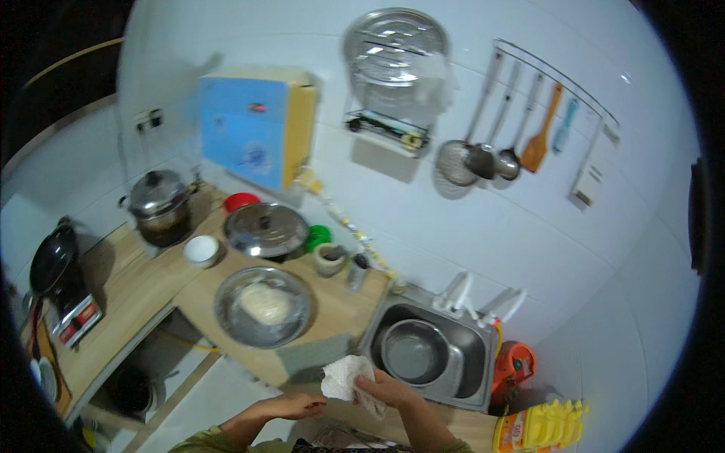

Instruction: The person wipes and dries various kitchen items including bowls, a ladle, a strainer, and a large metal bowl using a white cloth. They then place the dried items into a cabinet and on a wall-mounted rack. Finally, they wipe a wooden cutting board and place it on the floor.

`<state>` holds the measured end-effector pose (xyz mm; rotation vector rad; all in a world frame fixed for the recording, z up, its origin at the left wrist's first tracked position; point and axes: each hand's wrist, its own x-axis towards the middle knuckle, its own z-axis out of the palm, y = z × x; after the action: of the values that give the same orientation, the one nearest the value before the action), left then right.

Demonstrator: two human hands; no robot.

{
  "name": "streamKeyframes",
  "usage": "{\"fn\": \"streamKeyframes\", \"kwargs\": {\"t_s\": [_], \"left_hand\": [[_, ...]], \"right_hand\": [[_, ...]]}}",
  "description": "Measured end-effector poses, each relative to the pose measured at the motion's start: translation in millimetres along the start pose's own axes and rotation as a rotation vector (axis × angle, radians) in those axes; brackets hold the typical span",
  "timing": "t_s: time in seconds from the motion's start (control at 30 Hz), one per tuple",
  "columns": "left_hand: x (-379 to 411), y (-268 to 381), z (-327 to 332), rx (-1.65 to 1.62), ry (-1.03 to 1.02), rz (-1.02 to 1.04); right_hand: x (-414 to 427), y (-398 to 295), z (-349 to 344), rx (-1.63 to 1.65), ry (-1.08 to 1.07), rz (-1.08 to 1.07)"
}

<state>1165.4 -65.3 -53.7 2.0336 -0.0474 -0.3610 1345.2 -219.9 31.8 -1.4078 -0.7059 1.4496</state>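
My right hand grips a crumpled white cloth or paper towel in front of the sink's near left corner. Just left of it, my left hand holds nothing that I can see; its fingers are partly bent and their undersides are hidden. Beyond the hands, a grey-green cloth lies at the counter's front edge. Behind that cloth stands a wide metal basin with a pale lump of dough inside. The steel sink contains a round metal bowl.
A lidded pan, a white bowl and a steamer pot stand on the wooden counter. Ladles and a wooden spatula hang from a wall rail. An open cabinet is at lower left. Yellow bottles stand lower right.
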Motion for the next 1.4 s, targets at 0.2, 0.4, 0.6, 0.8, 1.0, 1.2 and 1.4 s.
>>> {"fn": "streamKeyframes", "kwargs": {"t_s": [0.2, 0.4, 0.6, 0.8, 1.0, 1.2, 1.4], "left_hand": [[-108, -11, 56, -0.02, 0.311, -0.034], [-282, -43, 136, -0.093, 0.611, -0.258], [-423, -52, 213, 0.025, 1.093, -0.424], [-531, -14, 239, -0.245, 1.136, -0.754], [-631, -38, 247, -0.254, 1.383, -0.814], [-737, -60, 227, -0.225, 1.417, -0.855], [-834, -68, 249, -0.287, 1.609, -0.931]], "right_hand": [[25, 25, 122, -0.012, -0.196, 0.225], [64, 67, 307, -0.156, -0.541, 0.351], [77, 105, 482, -0.187, -0.802, 0.374], [98, 106, 602, -0.367, -1.092, 0.419], [134, 136, 711, -0.473, -1.306, 0.451], [169, 142, 819, -0.598, -1.355, 0.442], [168, 146, 928, -0.575, -1.383, 0.424]]}}
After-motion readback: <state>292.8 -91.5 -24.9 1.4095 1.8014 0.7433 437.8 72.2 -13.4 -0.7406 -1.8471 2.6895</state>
